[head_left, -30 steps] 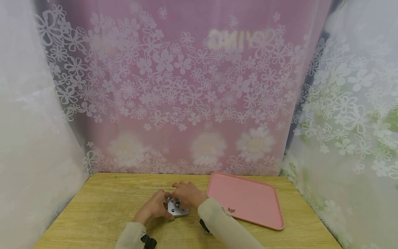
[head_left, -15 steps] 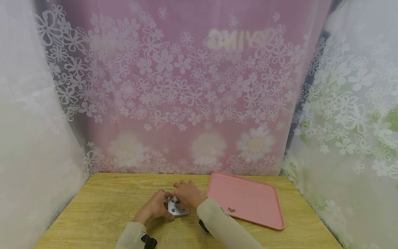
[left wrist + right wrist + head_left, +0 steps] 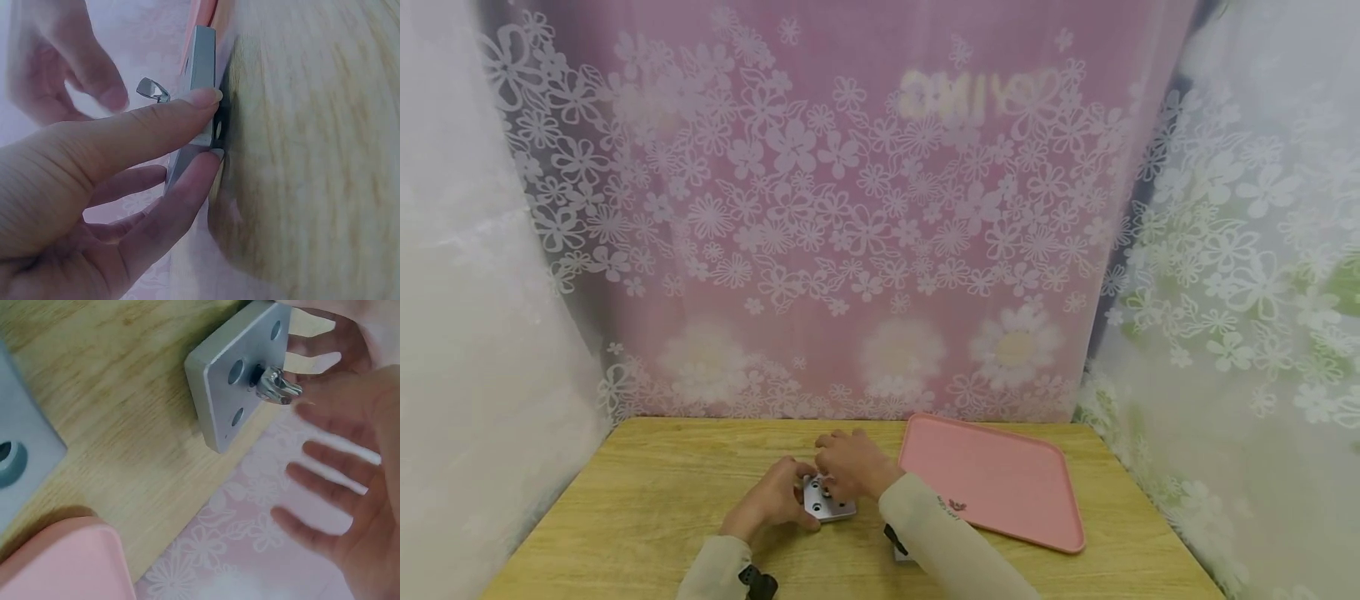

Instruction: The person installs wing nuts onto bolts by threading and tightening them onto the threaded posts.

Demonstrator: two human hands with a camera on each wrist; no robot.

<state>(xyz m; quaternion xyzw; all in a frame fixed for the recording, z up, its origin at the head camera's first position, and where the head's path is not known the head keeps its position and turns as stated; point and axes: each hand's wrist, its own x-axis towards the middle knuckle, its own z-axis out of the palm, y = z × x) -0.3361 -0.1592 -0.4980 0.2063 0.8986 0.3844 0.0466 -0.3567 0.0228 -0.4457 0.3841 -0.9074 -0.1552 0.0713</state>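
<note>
My left hand [image 3: 772, 497] grips the edges of a silver metal plate [image 3: 831, 510] with several holes, tilted off the table in the left wrist view. A shiny wing screw [image 3: 273, 386] stands in one of the plate's holes, its wings clear of the face. My right hand [image 3: 852, 467] is over the plate with its fingers spread. In the right wrist view its fingertips [image 3: 306, 412] are right beside the wings; the left wrist view shows a small gap between the blurred right hand [image 3: 69, 62] and the wing screw [image 3: 150, 89].
A pink tray [image 3: 1000, 475] lies at the right of the wooden table [image 3: 685, 467], with small metal wing hardware [image 3: 957, 505] near its front edge. A second metal block with a hole [image 3: 25, 419] lies beside my right forearm, mostly hidden in the head view. Floral curtains surround the table.
My right hand turns slightly at the wing screw, its fingers lifting and spreading a little. My left hand and the plate stay in place.
</note>
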